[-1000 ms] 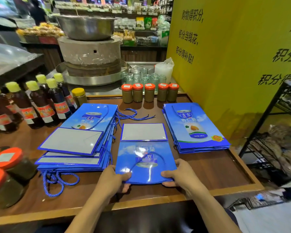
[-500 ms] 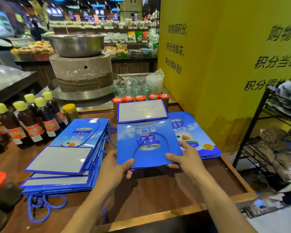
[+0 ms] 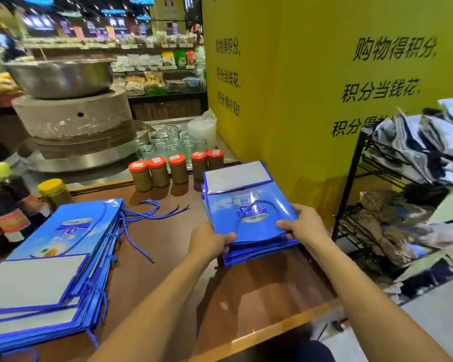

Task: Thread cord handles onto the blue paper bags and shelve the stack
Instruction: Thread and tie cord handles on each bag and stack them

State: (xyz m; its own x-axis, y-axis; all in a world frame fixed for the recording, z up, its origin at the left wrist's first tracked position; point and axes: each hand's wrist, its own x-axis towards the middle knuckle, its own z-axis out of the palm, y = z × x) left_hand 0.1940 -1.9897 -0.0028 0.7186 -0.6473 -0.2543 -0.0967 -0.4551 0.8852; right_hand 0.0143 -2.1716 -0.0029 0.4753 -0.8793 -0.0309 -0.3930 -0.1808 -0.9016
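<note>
A flat blue paper bag [image 3: 249, 205] with a cord handle lies on top of the right stack of blue bags [image 3: 259, 253] on the wooden table [image 3: 246, 309]. My left hand [image 3: 209, 237] grips its near left edge and my right hand [image 3: 304, 224] grips its near right corner. A larger stack of blue bags [image 3: 50, 270] with cords hanging from its side lies at the left. Loose blue cords [image 3: 152, 212] lie on the table between the two stacks.
Orange-lidded jars [image 3: 177, 169] line the table's far edge, dark sauce bottles [image 3: 8, 205] stand at the left. A stone mill with a steel basin [image 3: 63, 100] sits behind. A yellow wall [image 3: 311, 100] and a black wire shelf rack [image 3: 403, 205] with bags stand at the right.
Both hands lifted the bag from the table's middle and carried it right, onto the right stack. The view turned to the right.
</note>
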